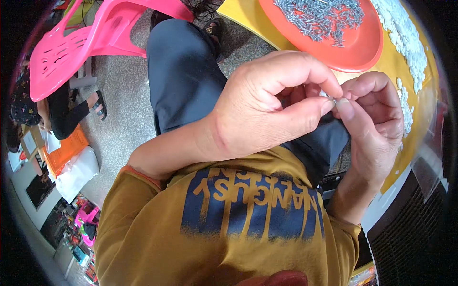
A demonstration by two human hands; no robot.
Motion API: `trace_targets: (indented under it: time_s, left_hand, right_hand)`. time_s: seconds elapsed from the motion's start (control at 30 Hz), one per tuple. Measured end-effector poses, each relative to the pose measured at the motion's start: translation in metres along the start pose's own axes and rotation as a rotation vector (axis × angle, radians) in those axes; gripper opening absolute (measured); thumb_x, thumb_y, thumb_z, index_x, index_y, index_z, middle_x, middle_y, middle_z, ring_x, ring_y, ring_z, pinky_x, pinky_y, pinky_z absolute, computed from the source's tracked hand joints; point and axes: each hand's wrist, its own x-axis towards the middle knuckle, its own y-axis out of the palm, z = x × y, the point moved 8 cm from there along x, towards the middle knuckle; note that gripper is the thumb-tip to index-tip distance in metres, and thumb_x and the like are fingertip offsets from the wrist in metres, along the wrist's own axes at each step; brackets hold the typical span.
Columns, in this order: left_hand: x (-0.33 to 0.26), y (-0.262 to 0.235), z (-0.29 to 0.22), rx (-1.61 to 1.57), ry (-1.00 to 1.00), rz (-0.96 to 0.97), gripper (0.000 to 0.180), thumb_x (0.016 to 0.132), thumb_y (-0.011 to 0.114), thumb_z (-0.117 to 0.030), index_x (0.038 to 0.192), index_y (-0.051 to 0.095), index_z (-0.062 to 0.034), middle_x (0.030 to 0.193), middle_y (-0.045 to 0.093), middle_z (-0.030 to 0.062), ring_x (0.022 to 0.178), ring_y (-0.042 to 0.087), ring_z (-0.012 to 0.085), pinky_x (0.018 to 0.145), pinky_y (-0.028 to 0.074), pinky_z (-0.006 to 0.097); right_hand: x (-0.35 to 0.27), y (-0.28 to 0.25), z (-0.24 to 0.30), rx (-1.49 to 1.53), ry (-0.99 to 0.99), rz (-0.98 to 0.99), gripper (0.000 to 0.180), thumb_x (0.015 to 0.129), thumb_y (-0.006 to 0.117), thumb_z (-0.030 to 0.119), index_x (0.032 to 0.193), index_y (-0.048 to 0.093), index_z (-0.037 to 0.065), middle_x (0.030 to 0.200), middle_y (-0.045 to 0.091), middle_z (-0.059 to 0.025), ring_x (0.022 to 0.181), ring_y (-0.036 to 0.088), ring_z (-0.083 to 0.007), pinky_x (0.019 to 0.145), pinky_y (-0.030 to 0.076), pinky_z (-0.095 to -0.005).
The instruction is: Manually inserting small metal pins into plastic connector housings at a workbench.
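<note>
In front of my lap, both hands meet fingertip to fingertip. My left hand (272, 105) is closed in a pinch, thumb and index finger pressed on a tiny silvery piece (335, 100) that looks like a small metal spring. The thumb and fingers of my right hand (374, 117) pinch the same piece from the other side. Most of it is hidden by the fingertips, and a bit of white shows beside it. Just beyond the hands, a round orange-red tray (355, 57) holds a heap of small metal springs (317, 16).
The tray sits on a yellow table surface (245, 19), with many small white pieces (403, 43) spread to its right. Clear plastic (429, 152) hangs at the right edge. A pink plastic chair (62, 57) stands at the far left, near another person's sandalled foot (99, 105) and a white bag (78, 174).
</note>
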Motion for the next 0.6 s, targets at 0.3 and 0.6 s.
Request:
trace_targets:
  time_s: [0.3, 0.6]
  left_hand:
    - [-0.004, 0.004, 0.005, 0.046, -0.124, 0.141, 0.012, 0.08, 0.052, 0.0, 0.092, 0.049, -0.0012, 0.082, 0.051, 0.0007, 0.071, 0.048, 0.0037, 0.061, 0.04, 0.017]
    - [-0.007, 0.003, 0.01, -0.108, -0.186, 0.093, 0.009, 0.082, 0.05, -0.005, 0.091, 0.047, -0.0025, 0.078, 0.051, -0.0008, 0.062, 0.044, 0.0016, 0.053, 0.037, 0.015]
  right_hand:
    - [-0.002, 0.005, -0.005, 0.042, 0.028, 0.013, 0.016, 0.072, 0.056, 0.002, 0.086, 0.049, 0.0, 0.079, 0.055, -0.0043, 0.072, 0.051, -0.0084, 0.066, 0.041, -0.0196]
    - [-0.017, 0.01, -0.025, 0.156, 0.08, -0.098, 0.023, 0.076, 0.057, 0.012, 0.093, 0.054, -0.005, 0.079, 0.056, -0.0067, 0.072, 0.051, -0.0119, 0.067, 0.04, -0.0236]
